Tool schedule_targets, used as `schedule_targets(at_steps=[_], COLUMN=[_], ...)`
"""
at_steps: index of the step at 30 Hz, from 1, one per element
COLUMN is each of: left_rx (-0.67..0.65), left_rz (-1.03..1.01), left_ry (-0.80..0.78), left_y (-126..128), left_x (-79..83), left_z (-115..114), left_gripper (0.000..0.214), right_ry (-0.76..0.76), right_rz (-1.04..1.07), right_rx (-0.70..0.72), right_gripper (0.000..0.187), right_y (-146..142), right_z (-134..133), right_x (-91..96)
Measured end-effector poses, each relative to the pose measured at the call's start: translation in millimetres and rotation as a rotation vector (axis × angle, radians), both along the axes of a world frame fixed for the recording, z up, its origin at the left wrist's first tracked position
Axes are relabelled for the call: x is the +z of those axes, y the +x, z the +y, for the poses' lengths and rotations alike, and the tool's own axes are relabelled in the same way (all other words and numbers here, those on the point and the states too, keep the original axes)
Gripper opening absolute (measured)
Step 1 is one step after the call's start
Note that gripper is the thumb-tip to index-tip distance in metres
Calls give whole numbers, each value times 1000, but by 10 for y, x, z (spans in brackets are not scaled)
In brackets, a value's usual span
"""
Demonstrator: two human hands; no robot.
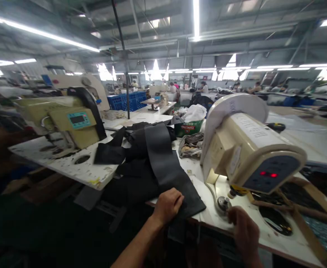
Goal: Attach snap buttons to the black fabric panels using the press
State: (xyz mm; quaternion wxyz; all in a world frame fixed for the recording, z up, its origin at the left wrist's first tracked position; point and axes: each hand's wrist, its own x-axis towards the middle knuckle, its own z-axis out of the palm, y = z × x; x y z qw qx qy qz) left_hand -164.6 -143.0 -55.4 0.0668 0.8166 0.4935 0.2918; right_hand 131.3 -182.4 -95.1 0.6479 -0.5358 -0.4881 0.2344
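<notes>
My left hand (168, 205) is curled closed at the near end of a long strip of black sheet material (159, 143), with the thumb on top. More black pieces (137, 176) lie heaped under and left of this strip, some hanging over the table edge. My right hand (245, 230) is slightly blurred, fingers bent together beside the round metal part (223, 204) under the head of a cream machine (241, 145). What its fingertips hold, if anything, is hidden. Red digits glow on the machine's dark panel (272, 173).
Left stands another cream machine (78, 123) on a white table (96, 173). Behind the strip are a green box (188, 127) with a white plastic bag (194, 112) and a tray of scraps (191, 145). A wooden-framed bin (318, 223) lies right. People sit far back.
</notes>
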Motion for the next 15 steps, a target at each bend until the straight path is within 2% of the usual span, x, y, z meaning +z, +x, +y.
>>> schedule_targets(at_steps=[2, 4, 6, 8, 10, 12, 15], left_rx=[-27, -35, -47, -64, -82, -111, -197], left_rz=[-31, -24, -5, 6, -7, -46, -180], left_ry=[76, 124, 155, 185, 199, 185, 118], left_y=[-26, -8, 13, 15, -2, -36, -114], left_x=[-108, -161, -179, -190, -203, -209, -177], left_z=[-20, -29, -23, -5, 20, 43, 55], left_gripper=[23, 23, 24, 25, 24, 22, 19], right_ry=[32, 52, 22, -1, -67, -269, -601], right_rz=[-244, -432, -564, -624, -628, -645, -642], right_rx=[203, 382, 434, 392, 311, 205, 177], right_gripper=[44, 35, 24, 20, 25, 44, 70], right_y=[-238, -525, -829, -1109, -1327, -1476, -1604], right_z=[-27, 65, 287, 609, 973, 1303, 1621], right_x=[195, 415, 611, 751, 828, 847, 809])
